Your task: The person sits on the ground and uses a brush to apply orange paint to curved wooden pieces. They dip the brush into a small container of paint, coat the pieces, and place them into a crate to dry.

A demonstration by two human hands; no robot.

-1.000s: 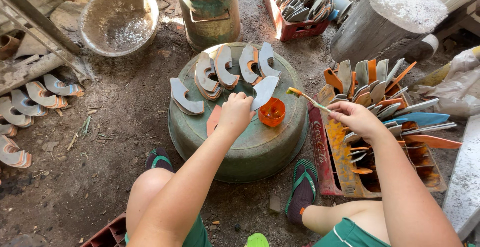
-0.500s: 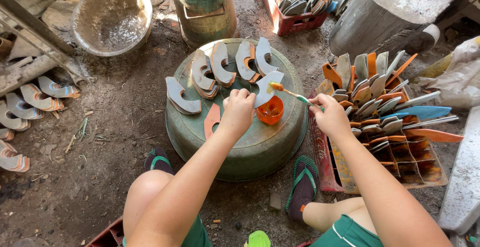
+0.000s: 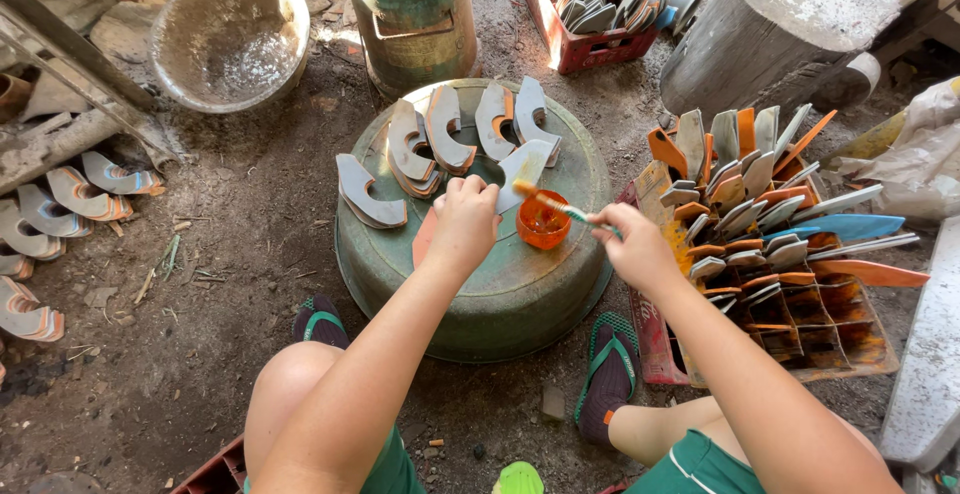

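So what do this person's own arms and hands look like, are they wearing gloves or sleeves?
No gloves and no sleeves: the left hand and the right hand are bare, and both forearms are uncovered up to the bottom edge of the picture. No watch, ring or bracelet shows. Lower down, green shorts with a thin white stripe are visible.

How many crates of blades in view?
2. A red crate at top centre behind the drum, and a divided crate right of the right hand. Others may lie out of frame.

Drum (image 3: 480, 294): my worktop, dull green painted metal, scuffed and dusty.
Cup (image 3: 544, 222): glossy orange plastic, wet inside.
Blade (image 3: 524, 168): matt grey metal under my left hand (image 3: 464, 222).
Basin (image 3: 228, 34): dented metal, dull shine.
Ground (image 3: 150, 354): rough dry dirt.
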